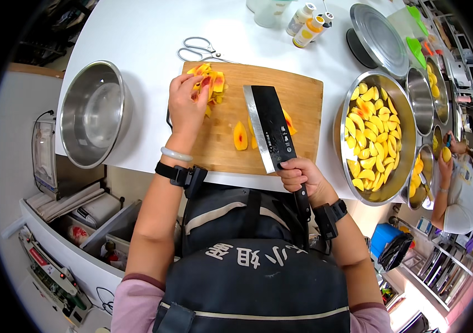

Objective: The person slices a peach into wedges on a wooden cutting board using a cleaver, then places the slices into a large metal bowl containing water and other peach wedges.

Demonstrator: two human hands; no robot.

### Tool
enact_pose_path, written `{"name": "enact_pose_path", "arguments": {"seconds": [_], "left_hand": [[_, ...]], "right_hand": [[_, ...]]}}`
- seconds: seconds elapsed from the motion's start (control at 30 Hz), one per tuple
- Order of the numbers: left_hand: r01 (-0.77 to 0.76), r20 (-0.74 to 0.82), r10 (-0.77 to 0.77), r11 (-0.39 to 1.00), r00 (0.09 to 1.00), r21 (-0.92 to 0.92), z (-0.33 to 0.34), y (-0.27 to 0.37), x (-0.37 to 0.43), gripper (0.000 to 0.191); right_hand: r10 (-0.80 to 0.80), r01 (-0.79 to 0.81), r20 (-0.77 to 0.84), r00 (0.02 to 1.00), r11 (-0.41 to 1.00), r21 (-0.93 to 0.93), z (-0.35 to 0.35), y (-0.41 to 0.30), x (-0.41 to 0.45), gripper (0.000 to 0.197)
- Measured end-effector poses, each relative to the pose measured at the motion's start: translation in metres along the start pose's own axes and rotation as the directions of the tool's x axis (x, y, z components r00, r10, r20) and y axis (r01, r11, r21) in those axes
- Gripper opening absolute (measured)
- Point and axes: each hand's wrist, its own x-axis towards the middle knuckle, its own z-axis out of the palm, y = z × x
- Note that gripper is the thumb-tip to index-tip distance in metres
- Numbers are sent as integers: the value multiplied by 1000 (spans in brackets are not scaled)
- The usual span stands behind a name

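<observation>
My right hand [305,177] grips the black handle of a cleaver [272,125]. Its wide dark blade, with a bright edge on the left, lies over the wooden cutting board [303,87] and partly covers some yellow peach slices. One peach wedge [240,136] with a red centre rests on the board just left of the blade. At the board's far left corner, my left hand [188,98] is over a heap of cut peach pieces [218,82]. Its thumb and fingers touch a red-marked piece; whether they pinch it is unclear.
A steel bowl [95,112] stands left of the board, and a larger one [339,133] filled with peach slices [372,141] stands right. Scissors [201,52], bottles [309,31] and a tilted round metal stand [380,39] lie beyond. A co-worker [463,187] holds a yellow fruit at far right.
</observation>
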Motion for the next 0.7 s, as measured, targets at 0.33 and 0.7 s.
{"name": "enact_pose_path", "arguments": {"seconds": [0.33,0.7], "left_hand": [[915,908,-254,-144,334,-377,23,57,-25,57],[970,908,-386,-110,161,-219,20,20,-44,44]], "right_hand": [[2,-4,80,997,1000,26,12,-4,5,9],[-80,73,-168,982,996,-45,-2,-2,-10,15]]}}
